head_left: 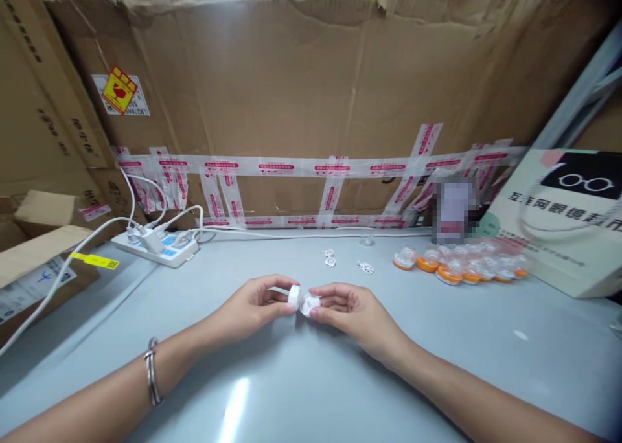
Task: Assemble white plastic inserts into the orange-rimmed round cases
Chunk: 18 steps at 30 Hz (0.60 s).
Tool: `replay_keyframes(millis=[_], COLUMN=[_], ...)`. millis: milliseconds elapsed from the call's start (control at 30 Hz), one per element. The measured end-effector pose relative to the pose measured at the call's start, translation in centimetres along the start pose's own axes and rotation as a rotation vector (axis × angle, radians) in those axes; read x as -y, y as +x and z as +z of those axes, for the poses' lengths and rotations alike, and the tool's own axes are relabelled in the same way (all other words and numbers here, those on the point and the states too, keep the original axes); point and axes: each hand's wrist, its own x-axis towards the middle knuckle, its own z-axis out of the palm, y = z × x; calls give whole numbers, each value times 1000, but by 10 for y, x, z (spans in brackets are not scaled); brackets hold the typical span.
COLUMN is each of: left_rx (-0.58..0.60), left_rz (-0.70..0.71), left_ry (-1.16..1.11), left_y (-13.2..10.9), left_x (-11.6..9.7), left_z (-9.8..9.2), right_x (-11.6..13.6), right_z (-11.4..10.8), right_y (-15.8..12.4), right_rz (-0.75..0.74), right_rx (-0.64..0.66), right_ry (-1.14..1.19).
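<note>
Near the middle of the table, my left hand [262, 306] pinches a small white round piece [294, 297] between thumb and fingertips. Right beside it, my right hand [350, 310] holds a whitish, partly clear round piece [310, 305] by its edge. The two pieces are side by side, nearly touching; whether they touch I cannot tell. Beyond my hands lie small white perforated pieces [330, 261] and another such piece [365, 267]. A small clear cup [367, 239] stands farther back.
Several orange-and-clear round items [449, 273] sit at the back right, beside a printed paper bag [558, 236]. A power strip [170, 252] with white cables lies back left, near an open carton [48, 268]. A large taped cardboard box [291, 93] walls off the back.
</note>
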Motion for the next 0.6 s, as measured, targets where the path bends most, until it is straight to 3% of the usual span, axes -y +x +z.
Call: replay_keyframes(millis=[200,433,600], left_rx=[12,-76,-48], left_rz=[50,173,332], left_ry=[58,433,517], left_y=[-3,-7,-9], left_x=[-6,-11,-10], left_z=[4,6,9], right_x=[-3,-7,-8], right_z=[1,1,0], right_y=[-1,2,1], right_rz=[-21,-33,-57], right_rx=[41,96,137], right_ry=[-8,59,86])
